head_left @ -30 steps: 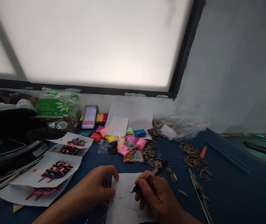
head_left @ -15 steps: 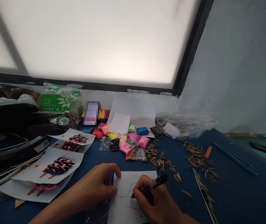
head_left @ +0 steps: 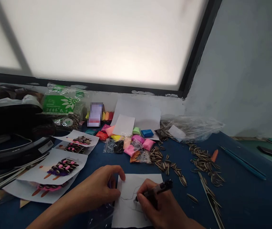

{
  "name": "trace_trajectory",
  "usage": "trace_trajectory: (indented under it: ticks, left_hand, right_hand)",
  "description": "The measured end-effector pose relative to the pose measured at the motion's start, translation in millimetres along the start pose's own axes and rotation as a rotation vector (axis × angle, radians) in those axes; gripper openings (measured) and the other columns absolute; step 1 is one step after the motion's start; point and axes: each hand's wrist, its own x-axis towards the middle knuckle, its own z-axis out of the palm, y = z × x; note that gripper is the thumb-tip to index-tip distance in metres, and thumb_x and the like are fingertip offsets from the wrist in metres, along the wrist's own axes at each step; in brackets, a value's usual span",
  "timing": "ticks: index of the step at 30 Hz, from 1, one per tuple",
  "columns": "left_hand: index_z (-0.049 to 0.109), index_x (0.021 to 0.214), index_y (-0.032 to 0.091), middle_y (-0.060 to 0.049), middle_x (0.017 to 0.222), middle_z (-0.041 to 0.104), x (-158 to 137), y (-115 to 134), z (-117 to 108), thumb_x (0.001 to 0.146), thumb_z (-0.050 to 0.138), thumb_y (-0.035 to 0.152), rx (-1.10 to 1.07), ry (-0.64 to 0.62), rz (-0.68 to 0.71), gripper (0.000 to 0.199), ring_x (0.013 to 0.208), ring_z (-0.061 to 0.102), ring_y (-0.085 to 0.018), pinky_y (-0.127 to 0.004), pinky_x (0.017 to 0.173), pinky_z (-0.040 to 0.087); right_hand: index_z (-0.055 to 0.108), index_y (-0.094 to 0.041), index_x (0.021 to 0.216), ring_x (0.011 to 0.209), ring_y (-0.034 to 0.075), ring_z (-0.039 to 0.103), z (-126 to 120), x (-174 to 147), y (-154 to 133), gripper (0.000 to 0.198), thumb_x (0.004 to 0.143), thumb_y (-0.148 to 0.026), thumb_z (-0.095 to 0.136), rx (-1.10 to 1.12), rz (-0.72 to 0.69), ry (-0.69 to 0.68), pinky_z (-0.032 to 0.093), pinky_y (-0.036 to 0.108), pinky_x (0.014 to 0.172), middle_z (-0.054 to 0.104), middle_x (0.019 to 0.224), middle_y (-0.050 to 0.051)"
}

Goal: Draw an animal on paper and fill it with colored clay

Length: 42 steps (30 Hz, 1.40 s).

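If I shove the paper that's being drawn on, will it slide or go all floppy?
The paper looks like a thin sheet, so it would probably be light and bend easily if lifted by one corner. It lies flat, so a gentle push might slide it, but the left hand has fingertips at its left edge, which would likely resist that.

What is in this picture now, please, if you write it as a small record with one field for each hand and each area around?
Left hand: thumb and forefinger apart, at the left edge of a white sheet
Right hand: holds a black pen, point down at the sheet
Sheet: thin drawn lines, partly hidden by the right hand
Left side: papers with seed-covered figures
Ahead: coloured packets
Right side: loose striped seeds, thin metal tool
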Motion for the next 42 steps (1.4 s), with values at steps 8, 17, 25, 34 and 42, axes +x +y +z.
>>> trace_trajectory:
  ticks: [8, 17, 25, 34, 42]
  left_hand:
    - [0.067, 0.106, 0.023, 0.003, 0.075, 0.053, 0.9, 1.1, -0.1, 0.068, 0.062, 0.029, -0.004, -0.012, -0.004, 0.039, 0.063, 0.051, -0.017, -0.023, 0.050, 0.040]
    - [0.067, 0.107, 0.022, 0.003, 0.077, 0.055, 1.0, 5.5, -0.6, 0.068, 0.062, 0.027, 0.004, -0.011, -0.011, 0.039, 0.062, 0.049, -0.017, -0.022, 0.049, 0.039]
    - [0.067, 0.107, 0.023, 0.003, 0.075, 0.054, 1.8, -1.7, 0.8, 0.068, 0.062, 0.027, 0.000, -0.002, 0.002, 0.039, 0.063, 0.050, -0.017, -0.022, 0.052, 0.041]
    - [0.067, 0.107, 0.023, 0.003, 0.075, 0.053, 0.9, 1.6, 0.0, 0.068, 0.063, 0.028, -0.004, -0.009, -0.004, 0.040, 0.064, 0.051, -0.018, -0.022, 0.051, 0.040]
    - [0.067, 0.107, 0.023, 0.003, 0.075, 0.053, 1.6, 0.8, -0.8, 0.067, 0.062, 0.030, -0.013, -0.019, -0.010, 0.041, 0.064, 0.051, -0.018, -0.023, 0.050, 0.039]
  right_hand:
    - [0.054, -0.020, 0.081, 0.053, 0.013, 0.043, 1.0, -1.2, -0.6, 0.019, 0.093, -0.033, 0.047, -0.024, -0.044, 0.013, 0.031, 0.025, 0.050, 0.046, 0.062, -0.004]
    - [0.054, -0.020, 0.080, 0.053, 0.013, 0.044, 0.2, -1.6, -1.2, 0.019, 0.093, -0.032, 0.046, -0.021, -0.047, 0.019, 0.031, 0.025, 0.050, 0.046, 0.061, -0.004]
    - [0.053, -0.020, 0.080, 0.053, 0.013, 0.044, 1.3, -1.7, -0.7, 0.020, 0.093, -0.033, 0.046, -0.006, -0.051, 0.017, 0.031, 0.025, 0.050, 0.046, 0.062, -0.003]
    - [0.053, -0.020, 0.078, 0.054, 0.014, 0.045, 0.9, -0.5, -1.1, 0.019, 0.091, -0.033, 0.046, -0.034, -0.047, 0.037, 0.032, 0.025, 0.051, 0.047, 0.062, -0.003]
    - [0.053, -0.020, 0.079, 0.054, 0.013, 0.046, 0.6, -1.0, -1.6, 0.019, 0.092, -0.033, 0.047, -0.034, -0.054, 0.039, 0.031, 0.025, 0.051, 0.047, 0.064, -0.003]
